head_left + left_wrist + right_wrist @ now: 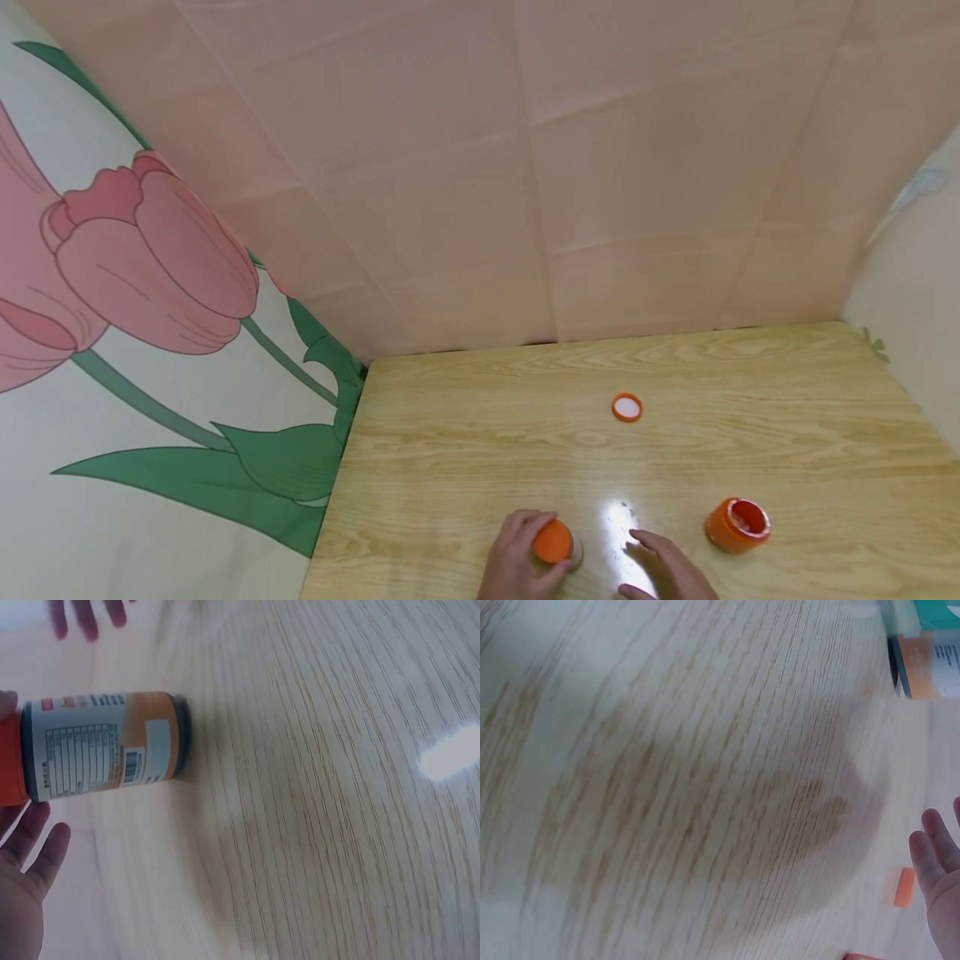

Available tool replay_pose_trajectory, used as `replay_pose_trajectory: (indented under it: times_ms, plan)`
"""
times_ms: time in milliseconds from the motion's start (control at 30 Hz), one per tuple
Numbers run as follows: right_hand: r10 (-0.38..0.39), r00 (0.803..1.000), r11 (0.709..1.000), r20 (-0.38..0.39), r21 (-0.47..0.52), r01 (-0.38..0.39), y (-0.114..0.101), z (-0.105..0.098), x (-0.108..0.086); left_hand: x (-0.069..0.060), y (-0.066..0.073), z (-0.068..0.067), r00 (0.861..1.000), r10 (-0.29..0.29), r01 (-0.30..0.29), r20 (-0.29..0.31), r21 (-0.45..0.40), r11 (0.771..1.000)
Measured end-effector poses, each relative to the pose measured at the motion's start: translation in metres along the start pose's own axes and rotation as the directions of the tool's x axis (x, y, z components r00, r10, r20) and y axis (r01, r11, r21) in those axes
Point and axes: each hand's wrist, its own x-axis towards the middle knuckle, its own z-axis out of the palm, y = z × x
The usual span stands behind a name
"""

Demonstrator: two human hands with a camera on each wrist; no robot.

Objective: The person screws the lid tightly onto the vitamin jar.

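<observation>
A labelled jar (pixel 97 746) with an orange lid (pixel 552 542) stands upright on the wooden table near its front. My left hand (pixel 513 560) holds it by the lid, thumb on one side and fingers on the other. A nutrition table and a barcode show on its white and orange label in the left wrist view. Just right of the jar, my right hand (pixel 673 571) hovers with spread fingers and touches nothing. The right wrist view catches the same hand (pixel 943 889) at its edge, with part of the jar (pixel 934 664) above it.
An uncovered orange jar (pixel 738 525), reddish inside, is on the table right of my right hand. Farther back lies an orange-rimmed lid (pixel 627 407), white side up. A pink cloth (pixel 465 208) hangs behind the wooden table (pixel 450 417), and a tulip-print sheet (pixel 165 258) covers the left side.
</observation>
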Motion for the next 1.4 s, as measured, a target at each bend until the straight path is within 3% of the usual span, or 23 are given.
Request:
replay_pose_trajectory:
  times_ms: [100,233,467,567,733,967,1167,1400]
  plan:
    - [0.038,0.999,0.982,-0.03,-0.182,-0.042,0.0,-0.002,0.0,-0.002,-0.001,-0.004,0.998,-0.063,0.063,0.006,0.0,0.998]
    - [0.049,0.998,0.973,-0.036,-0.222,-0.056,-0.002,-0.005,0.001,-0.006,-0.008,-0.006,0.994,-0.111,0.111,-0.012,0.014,0.994]
    - [0.073,0.996,0.974,-0.053,-0.211,-0.083,-0.003,-0.007,0.0,-0.012,-0.021,-0.008,0.993,-0.077,0.081,-0.09,0.04,0.996]
    - [0.091,0.994,0.972,-0.056,-0.214,-0.101,-0.003,-0.008,-0.001,-0.013,-0.024,-0.012,0.989,-0.108,0.113,-0.097,0.052,0.992]
    - [0.125,0.99,0.963,-0.059,-0.233,-0.135,-0.002,-0.009,-0.002,-0.013,-0.025,-0.022,0.973,-0.219,0.223,-0.077,0.063,0.973]
    - [0.138,0.988,0.963,-0.063,-0.226,-0.149,-0.005,-0.01,-0.001,-0.019,-0.035,-0.025,0.959,-0.228,0.245,-0.168,0.084,0.966]
    - [0.166,0.984,0.956,-0.061,-0.235,-0.176,-0.006,-0.01,-0.003,-0.022,-0.039,-0.028,0.937,-0.288,0.313,-0.197,0.107,0.944]
    - [0.209,0.976,0.942,-0.055,-0.256,-0.216,-0.009,-0.013,-0.002,-0.024,-0.046,-0.034,0.925,-0.276,0.322,-0.263,0.151,0.935]
